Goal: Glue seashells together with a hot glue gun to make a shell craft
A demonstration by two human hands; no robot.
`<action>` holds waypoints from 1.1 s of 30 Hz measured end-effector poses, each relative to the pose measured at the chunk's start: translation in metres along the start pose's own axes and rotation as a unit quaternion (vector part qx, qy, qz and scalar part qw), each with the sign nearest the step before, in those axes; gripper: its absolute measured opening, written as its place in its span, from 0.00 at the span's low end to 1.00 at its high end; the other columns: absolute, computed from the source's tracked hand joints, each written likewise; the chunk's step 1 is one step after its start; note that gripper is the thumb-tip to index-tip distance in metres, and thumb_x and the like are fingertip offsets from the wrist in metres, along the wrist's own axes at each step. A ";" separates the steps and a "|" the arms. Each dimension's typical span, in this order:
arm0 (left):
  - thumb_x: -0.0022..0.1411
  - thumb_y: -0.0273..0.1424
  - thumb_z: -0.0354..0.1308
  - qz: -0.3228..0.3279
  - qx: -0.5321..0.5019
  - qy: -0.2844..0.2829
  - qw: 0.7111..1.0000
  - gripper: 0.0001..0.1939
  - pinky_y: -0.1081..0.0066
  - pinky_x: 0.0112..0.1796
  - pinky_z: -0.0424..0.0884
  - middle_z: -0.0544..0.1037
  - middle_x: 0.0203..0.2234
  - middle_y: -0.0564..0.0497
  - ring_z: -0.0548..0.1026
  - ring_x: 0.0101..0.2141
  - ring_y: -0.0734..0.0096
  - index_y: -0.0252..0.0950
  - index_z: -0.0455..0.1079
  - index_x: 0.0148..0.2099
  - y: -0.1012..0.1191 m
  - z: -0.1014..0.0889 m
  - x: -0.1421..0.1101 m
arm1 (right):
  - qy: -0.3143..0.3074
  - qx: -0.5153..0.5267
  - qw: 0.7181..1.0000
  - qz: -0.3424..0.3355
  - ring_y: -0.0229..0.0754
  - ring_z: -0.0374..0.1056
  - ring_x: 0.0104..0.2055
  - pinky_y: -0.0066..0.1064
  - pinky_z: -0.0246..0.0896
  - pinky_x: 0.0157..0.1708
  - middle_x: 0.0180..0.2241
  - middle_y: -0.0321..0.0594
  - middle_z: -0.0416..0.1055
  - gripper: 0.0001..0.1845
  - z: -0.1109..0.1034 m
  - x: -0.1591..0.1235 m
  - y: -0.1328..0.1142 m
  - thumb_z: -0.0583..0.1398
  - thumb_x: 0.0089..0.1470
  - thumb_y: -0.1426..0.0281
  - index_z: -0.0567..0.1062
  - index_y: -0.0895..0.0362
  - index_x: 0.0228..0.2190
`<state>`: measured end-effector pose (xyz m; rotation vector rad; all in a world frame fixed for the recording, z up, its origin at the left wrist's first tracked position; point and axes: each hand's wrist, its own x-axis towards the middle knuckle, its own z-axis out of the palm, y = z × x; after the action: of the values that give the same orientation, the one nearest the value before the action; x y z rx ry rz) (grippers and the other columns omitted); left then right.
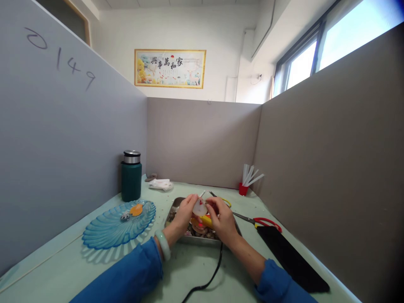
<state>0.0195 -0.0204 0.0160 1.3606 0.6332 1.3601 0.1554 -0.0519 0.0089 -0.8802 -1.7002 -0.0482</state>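
Observation:
My left hand [182, 215] and my right hand [222, 218] meet above a metal tray [202, 241]. Between their fingertips is a small white rounded piece [199, 208] with a red spot; its kind is too small to make out. A short white stick pokes up beside the left fingers. Both hands are closed in a pinch on the piece. Below them in the tray lie a yellow tool [206, 221], which looks like a glue gun, and many small shell-like bits. A black cord [217, 269] runs from the tray toward me.
Left stand a blue scalloped plate [104, 227] with an orange piece [136, 209] and a green flask [131, 181]. Right lie red-handled scissors [268, 221], a black strip [290, 256] and a red cup [243, 189] of white sticks. Partitions enclose three sides.

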 end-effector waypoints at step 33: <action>0.53 0.50 0.54 -0.010 -0.016 0.001 1.000 0.22 0.79 0.13 0.60 0.67 0.17 0.56 0.65 0.14 0.78 0.33 0.63 0.31 0.001 0.003 -0.004 | -0.020 0.065 0.998 0.013 0.39 0.64 0.33 0.30 0.61 0.34 0.33 0.41 0.68 0.08 -0.005 0.004 -0.011 0.53 0.57 0.70 0.72 0.57 0.36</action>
<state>0.0214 -0.0253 0.0158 1.3238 0.6237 1.3500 0.1535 -0.0599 0.0185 -0.8119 -1.7085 0.0975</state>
